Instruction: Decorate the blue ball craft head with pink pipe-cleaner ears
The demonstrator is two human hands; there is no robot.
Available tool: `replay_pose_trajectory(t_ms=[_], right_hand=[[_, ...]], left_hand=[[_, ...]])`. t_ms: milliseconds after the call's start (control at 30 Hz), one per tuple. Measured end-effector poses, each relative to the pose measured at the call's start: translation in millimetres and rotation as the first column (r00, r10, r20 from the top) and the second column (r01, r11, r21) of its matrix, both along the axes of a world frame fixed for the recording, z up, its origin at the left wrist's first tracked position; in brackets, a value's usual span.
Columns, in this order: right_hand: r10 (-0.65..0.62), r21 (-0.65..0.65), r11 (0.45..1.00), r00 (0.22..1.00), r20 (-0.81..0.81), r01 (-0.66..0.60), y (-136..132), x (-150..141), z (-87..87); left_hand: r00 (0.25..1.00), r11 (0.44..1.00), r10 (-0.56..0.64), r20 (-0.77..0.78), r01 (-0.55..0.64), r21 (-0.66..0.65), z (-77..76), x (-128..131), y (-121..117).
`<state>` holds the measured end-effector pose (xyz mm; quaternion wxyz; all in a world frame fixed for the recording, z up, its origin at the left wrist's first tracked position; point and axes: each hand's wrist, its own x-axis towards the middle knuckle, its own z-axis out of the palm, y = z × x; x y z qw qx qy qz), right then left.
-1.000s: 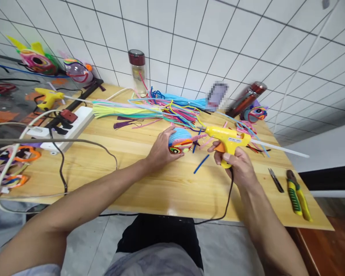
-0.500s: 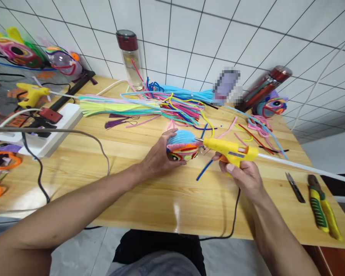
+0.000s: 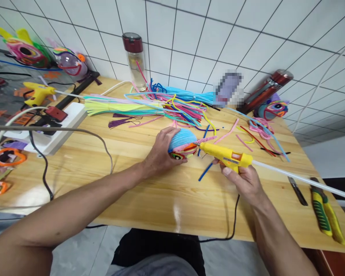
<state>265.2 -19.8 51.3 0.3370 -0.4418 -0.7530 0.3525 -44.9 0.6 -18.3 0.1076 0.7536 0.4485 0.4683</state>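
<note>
My left hand (image 3: 163, 151) is wrapped round a ball covered in pipe cleaners (image 3: 183, 140), blue on top with red, yellow and green pieces on its side. A pink pipe cleaner (image 3: 205, 140) runs along its edge, and the loose end sticks out to the right. My right hand (image 3: 243, 177) grips a yellow hot glue gun (image 3: 225, 153) by its handle. The nozzle is at the ball's right side, close to the pink strand; whether it touches is too small to tell. A long white glue stick (image 3: 293, 178) extends from the gun's back.
Bundled pipe cleaners (image 3: 126, 105) lie behind the ball, with loose pieces to the right. Pliers (image 3: 323, 211) and a small cutter (image 3: 297, 191) rest at the right. A power strip (image 3: 70, 126), cables and a second glue gun (image 3: 37, 93) occupy the left. A glass bottle (image 3: 135, 63) stands by the wall.
The ball has turned in my left hand, and the pink strand's free end now sticks out to the right. The glue gun's nozzle has shifted slightly left and down.
</note>
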Motion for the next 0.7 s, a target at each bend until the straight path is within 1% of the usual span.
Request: replay_pose_trajectory(t_ms=[133,233,367,533,700], right_hand=[[-0.008,-0.001,1.000,1.000,0.015,0.008,-0.3,3.1,-2.0],[-0.034,0.000,0.999,0.999,0.017,0.034,-2.0,5.3,-1.0],[-0.049,0.009,0.999,0.998,0.031,0.049,-4.2,8.6,-2.3],[-0.047,0.031,0.998,0.998,0.037,0.046,-4.8,11.6,-6.5],[-0.027,0.074,0.997,0.996,0.082,0.021,-3.8,8.5,-2.4]], left_hand=[[0.999,0.999,-0.048,0.025,0.048,0.011,-1.6,-0.5,-1.1],[0.996,0.997,-0.078,0.038,0.079,-0.011,-1.5,0.1,-2.4],[0.997,0.997,-0.069,0.045,0.071,-0.034,-1.2,0.6,-2.5],[0.997,0.998,-0.060,0.037,0.061,-0.005,-1.2,0.0,-1.7],[0.995,0.996,-0.088,0.045,0.086,0.034,-2.0,0.0,-2.1]])
